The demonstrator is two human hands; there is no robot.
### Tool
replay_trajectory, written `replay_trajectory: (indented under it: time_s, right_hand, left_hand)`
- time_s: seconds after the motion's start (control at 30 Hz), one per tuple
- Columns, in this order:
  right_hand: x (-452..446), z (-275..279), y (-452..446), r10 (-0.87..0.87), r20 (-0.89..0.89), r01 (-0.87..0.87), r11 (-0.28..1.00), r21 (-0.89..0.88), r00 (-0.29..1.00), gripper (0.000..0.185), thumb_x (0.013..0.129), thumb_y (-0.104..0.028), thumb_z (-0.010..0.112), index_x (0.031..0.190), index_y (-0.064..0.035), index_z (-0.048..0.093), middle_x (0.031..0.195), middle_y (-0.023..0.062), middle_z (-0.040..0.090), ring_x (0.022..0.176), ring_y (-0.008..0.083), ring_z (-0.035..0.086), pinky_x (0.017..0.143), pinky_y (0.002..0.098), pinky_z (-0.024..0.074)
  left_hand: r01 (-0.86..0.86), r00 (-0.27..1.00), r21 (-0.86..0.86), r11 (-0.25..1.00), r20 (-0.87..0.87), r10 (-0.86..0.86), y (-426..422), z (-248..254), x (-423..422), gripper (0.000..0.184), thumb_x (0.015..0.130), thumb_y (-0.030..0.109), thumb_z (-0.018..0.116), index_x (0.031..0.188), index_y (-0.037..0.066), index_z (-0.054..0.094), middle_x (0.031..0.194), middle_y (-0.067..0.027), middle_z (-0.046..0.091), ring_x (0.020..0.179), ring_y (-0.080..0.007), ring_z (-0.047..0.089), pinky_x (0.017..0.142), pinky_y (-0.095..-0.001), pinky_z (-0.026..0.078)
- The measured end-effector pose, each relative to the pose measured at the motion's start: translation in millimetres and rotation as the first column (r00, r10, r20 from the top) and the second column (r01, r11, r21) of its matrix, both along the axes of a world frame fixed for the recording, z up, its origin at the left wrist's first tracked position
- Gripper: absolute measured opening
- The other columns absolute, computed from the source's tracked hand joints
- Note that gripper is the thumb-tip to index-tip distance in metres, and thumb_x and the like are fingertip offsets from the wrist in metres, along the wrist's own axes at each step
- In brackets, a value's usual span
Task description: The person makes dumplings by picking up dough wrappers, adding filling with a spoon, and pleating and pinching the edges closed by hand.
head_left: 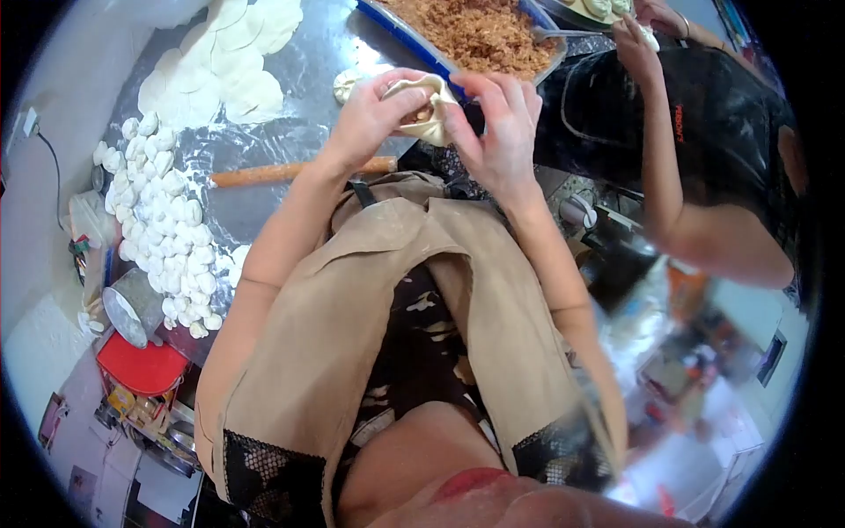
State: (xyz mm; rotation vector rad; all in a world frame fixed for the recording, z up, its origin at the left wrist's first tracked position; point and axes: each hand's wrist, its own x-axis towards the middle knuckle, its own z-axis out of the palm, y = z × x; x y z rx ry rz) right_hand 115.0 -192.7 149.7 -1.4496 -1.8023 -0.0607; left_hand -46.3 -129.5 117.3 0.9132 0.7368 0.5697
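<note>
Wrapper [429,135]: While its mouth stands open, it is borne in the air between both hands, near the filling tray [387,12]; folds show along its rim.
Left hand [363,121]: Clamped on the wrapper's left side, thumb over the mouth. A light cradle is judged correct; hard squeezing could push the meat out.
Right hand [505,125]: Clamped on the right rim with thumb and fingers; exact fingertip contact is partly hidden. Small, even pleats, each pressed onto the last, are advised.
Filling [421,115]: Visible inside the mouth. It should sit below the rim, since grease on the edge could spoil the seal.
Closure: Incomplete. Turning the wrapper a little per pleat, without stretching the base, should give an even seam.
Table [326,53]: Floured, bearing flat rounds [251,88], dough pieces [172,220] and a rolling pin [264,175]. One shaped bun [346,85] lies just beside the left hand.
Co-worker: Hands [641,53] apart from this work, at upper right.
</note>
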Motion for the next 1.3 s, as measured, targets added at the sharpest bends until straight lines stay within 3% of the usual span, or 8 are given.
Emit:
replay_trajectory:
  time_s: [0.33, 0.4, 0.47, 0.53, 0.7, 0.83, 1.0, 1.3]
  right_hand:
    - [-2, -1, -4, 0.076, 0.033, -0.073, 0.992, -0.105, 0.997, 0.009, 0.074, -0.008, 0.067, 0.082, -0.005, 0.062, 0.078, 0.0076, 0.058, 0.073, 0.025, 0.053, 0.068, 0.0359, 0.0401]
    - [-6, -1, -9, -0.046, -0.277, 0.004, 0.989, -0.15, 0.96, 0.008, 0.077, -0.006, 0.065, 0.082, -0.0028, 0.061, 0.077, 0.0093, 0.057, 0.071, 0.0272, 0.054, 0.065, 0.0361, 0.0422]
    - [-9, -7, -11, -0.116, -0.377, 0.036, 0.977, -0.212, 0.919, 0.007, 0.08, -0.005, 0.062, 0.084, -0.0013, 0.059, 0.078, 0.0114, 0.055, 0.07, 0.0289, 0.053, 0.063, 0.0357, 0.0437]
    - [-10, -13, -13, -0.121, -0.337, 0.046, 0.974, -0.22, 0.934, 0.008, 0.081, -0.005, 0.061, 0.086, -0.0005, 0.057, 0.08, 0.0131, 0.054, 0.07, 0.0286, 0.054, 0.062, 0.0349, 0.0443]
    - [-7, -4, -7, -0.126, -0.045, 0.117, 0.979, -0.167, 0.991, 0.019, 0.077, -0.011, 0.065, 0.092, -0.0046, 0.055, 0.091, 0.0116, 0.054, 0.089, 0.0323, 0.05, 0.079, 0.0413, 0.0379]
    - [-3, -11, -8, 0.022, 0.063, -0.015, 0.993, -0.114, 0.998, 0.022, 0.076, -0.011, 0.064, 0.095, -0.0054, 0.054, 0.096, 0.0123, 0.053, 0.089, 0.0298, 0.049, 0.077, 0.0413, 0.0364]
    - [-10, 3, -9, -0.13, 0.069, 0.137, 0.983, -0.122, 0.989, 0.02, 0.077, -0.009, 0.062, 0.094, -0.0066, 0.054, 0.096, 0.0107, 0.052, 0.09, 0.0302, 0.047, 0.078, 0.0414, 0.0344]
    - [-8, 2, -12, 0.022, 0.146, -0.002, 0.991, -0.131, 0.989, 0.019, 0.077, -0.013, 0.062, 0.095, -0.0104, 0.056, 0.095, 0.0056, 0.055, 0.088, 0.0266, 0.05, 0.078, 0.0395, 0.0341]
  left_hand:
    - [0.351, 0.936, 0.226, 0.909, -0.103, -0.336, 19, 4, -6, 0.039, 0.093, 0.028, 0.045, 0.116, 0.0, 0.058, 0.099, -0.0065, 0.063, 0.089, -0.012, 0.058, 0.077, -0.0262, 0.047]
    - [0.054, 0.969, -0.205, 0.977, 0.247, -0.002, 5, 10, -4, 0.046, 0.094, 0.031, 0.041, 0.127, 0.001, 0.048, 0.108, -0.0097, 0.061, 0.096, -0.0168, 0.058, 0.081, -0.0303, 0.049]
    - [0.043, 0.921, -0.353, 0.934, 0.378, 0.1, -12, 2, 5, 0.048, 0.094, 0.03, 0.039, 0.133, 0.003, 0.04, 0.115, -0.0121, 0.058, 0.1, -0.0212, 0.059, 0.085, -0.0354, 0.049]
    - [-0.181, 0.918, -0.26, 0.948, 0.3, 0.258, -27, -1, 14, 0.046, 0.094, 0.029, 0.04, 0.132, 0.003, 0.04, 0.117, -0.0118, 0.057, 0.101, -0.0202, 0.058, 0.085, -0.0372, 0.05]
    - [-0.247, 0.949, -0.124, 0.961, 0.171, 0.266, -22, 4, 15, 0.031, 0.091, 0.012, 0.049, 0.121, 0.005, 0.053, 0.105, -0.0058, 0.061, 0.089, -0.0127, 0.061, 0.071, -0.0285, 0.055]
    - [-0.144, 0.989, -0.051, 0.988, 0.017, 0.145, -16, -1, 12, 0.03, 0.09, 0.011, 0.051, 0.118, 0.001, 0.054, 0.11, -0.0076, 0.061, 0.09, -0.0118, 0.06, 0.071, -0.0257, 0.055]
    - [-0.048, 0.998, 0.034, 0.998, -0.024, 0.049, -10, 5, 8, 0.028, 0.09, 0.015, 0.053, 0.114, 0.003, 0.059, 0.097, -0.0016, 0.062, 0.082, -0.0076, 0.058, 0.067, -0.0224, 0.05]
    - [0.099, 0.992, 0.168, 0.981, -0.099, -0.083, 1, 12, 0, 0.029, 0.088, 0.017, 0.052, 0.112, 0.004, 0.061, 0.092, 0.0015, 0.061, 0.076, -0.0043, 0.055, 0.062, -0.0197, 0.045]
